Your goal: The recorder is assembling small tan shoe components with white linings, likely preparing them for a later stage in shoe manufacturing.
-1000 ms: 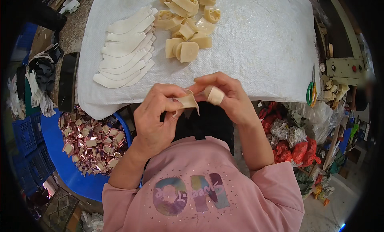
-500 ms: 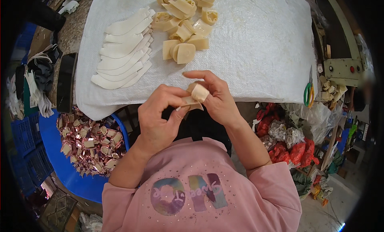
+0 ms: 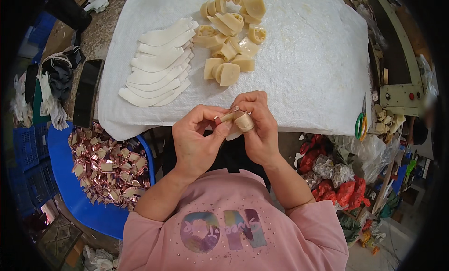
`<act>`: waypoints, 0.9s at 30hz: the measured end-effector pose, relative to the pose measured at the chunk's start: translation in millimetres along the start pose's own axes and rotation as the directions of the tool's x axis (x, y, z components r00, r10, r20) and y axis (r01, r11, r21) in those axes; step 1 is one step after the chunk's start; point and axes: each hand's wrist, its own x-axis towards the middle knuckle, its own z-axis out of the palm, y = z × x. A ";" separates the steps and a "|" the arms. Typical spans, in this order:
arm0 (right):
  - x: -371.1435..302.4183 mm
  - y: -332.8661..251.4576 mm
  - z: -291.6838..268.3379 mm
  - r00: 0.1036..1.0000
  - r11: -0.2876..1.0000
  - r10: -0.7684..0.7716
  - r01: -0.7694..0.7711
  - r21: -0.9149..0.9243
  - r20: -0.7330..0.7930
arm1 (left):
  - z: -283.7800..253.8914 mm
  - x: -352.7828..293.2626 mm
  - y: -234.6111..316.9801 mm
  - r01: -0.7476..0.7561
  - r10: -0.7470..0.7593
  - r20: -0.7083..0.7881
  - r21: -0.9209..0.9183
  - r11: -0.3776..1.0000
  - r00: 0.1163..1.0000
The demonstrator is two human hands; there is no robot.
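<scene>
Both hands meet just off the table's near edge, around a small beige shoe heel point(image 3: 243, 122). A pale strip is bent around it. My right hand point(image 3: 260, 131) is closed on the heel, with its fingers curled over the top. My left hand point(image 3: 196, 138) pinches the loose end of the strip between thumb and fingers; part of that end is hidden. Beyond the hands lies a group of bare beige heels point(image 3: 229, 74), some showing hollow undersides. To their left, curved white cover pieces point(image 3: 156, 77) overlap in a fanned row.
A white woven sheet point(image 3: 308, 74) covers the table. At its right edge hang scissors point(image 3: 361, 126) with green and orange handles. A blue basin point(image 3: 84, 210) at lower left holds many pinkish metallic pieces point(image 3: 110, 166). A dark phone point(image 3: 88, 93) lies left; red plastic bags point(image 3: 347, 194) lie right.
My right index finger, stretched out before, is now bent over the heel. My left fingers have shifted along the strip, and the hands sit closer together. The whole view has shifted slightly.
</scene>
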 end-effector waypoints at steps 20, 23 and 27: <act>15.1 -8.5 -36.0 0.797 0.656 0.442 -0.601 0.457 0.413 | -10.1 12.9 4.1 -0.616 0.501 0.358 0.463 0.637 0.788; 11.5 -5.3 -38.3 0.882 0.761 0.352 -0.464 0.453 0.313 | -13.7 7.8 -5.3 -0.572 0.475 0.327 0.349 0.742 0.817; 10.5 -3.7 -33.8 0.989 0.961 0.039 -0.076 0.267 0.142 | -12.8 4.8 2.8 -0.187 0.146 0.308 0.107 0.977 0.940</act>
